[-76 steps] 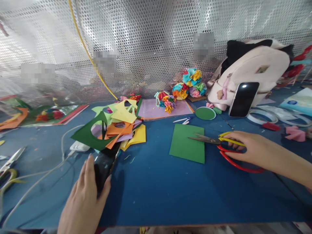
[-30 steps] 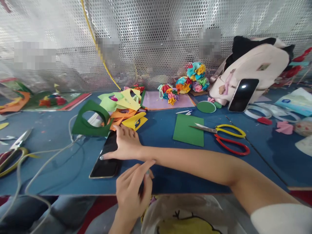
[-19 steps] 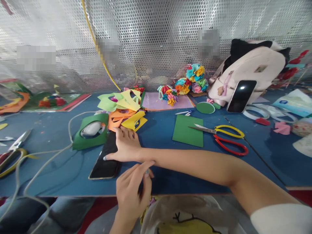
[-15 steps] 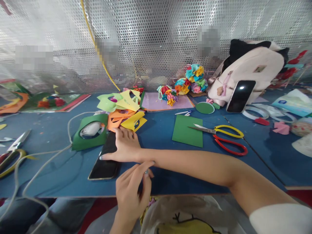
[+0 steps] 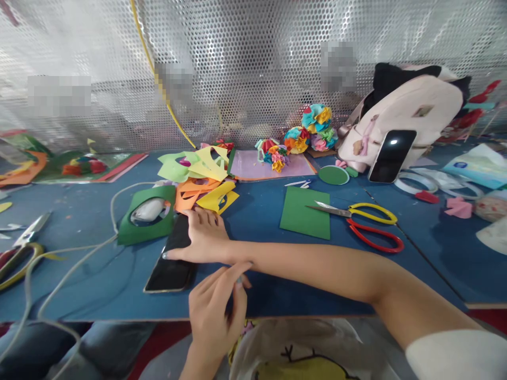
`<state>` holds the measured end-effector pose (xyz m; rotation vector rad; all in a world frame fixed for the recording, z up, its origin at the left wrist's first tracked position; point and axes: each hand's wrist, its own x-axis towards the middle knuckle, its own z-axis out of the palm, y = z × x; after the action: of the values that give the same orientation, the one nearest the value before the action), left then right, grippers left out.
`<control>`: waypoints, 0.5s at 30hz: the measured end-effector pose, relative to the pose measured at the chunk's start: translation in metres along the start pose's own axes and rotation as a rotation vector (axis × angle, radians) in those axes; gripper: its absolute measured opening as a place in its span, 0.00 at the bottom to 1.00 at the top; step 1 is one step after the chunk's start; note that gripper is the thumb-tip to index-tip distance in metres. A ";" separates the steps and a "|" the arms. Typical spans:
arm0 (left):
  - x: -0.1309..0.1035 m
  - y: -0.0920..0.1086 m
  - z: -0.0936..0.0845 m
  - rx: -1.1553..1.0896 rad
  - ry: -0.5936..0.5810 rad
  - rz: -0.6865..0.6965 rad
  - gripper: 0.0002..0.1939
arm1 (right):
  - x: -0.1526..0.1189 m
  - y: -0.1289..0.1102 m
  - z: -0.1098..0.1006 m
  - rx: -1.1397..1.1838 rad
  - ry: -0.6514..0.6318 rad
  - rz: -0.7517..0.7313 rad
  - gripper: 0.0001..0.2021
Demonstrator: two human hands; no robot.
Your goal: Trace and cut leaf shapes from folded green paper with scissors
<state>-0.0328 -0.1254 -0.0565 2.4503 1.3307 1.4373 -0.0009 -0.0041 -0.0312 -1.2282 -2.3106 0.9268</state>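
My right hand lies palm down across a black phone, its fingers spread and the fingertips by the orange paper scraps. Below it, my left hand is loosely bent with nothing in it; its index fingertip touches the underside of my right wrist, and the thumb stands apart. Left of the phone, a green sheet with a round hole surrounds a white mouse. A yellow cut sheet rests beside the orange scraps. Open scissors lie with their blades on a green square.
Coloured paper flowers stand at the back, near a pale backpack with a phone leaning on it. Tape rolls are at right. More scissors and a white cable lie at left. A perforated metal screen rises behind.
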 end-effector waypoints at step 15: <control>0.000 0.001 0.000 0.027 0.019 -0.011 0.17 | 0.003 0.002 0.002 -0.083 -0.018 -0.043 0.59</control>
<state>-0.0321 -0.1260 -0.0557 2.4473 1.3741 1.4538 -0.0028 -0.0015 -0.0343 -1.2025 -2.4014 0.8389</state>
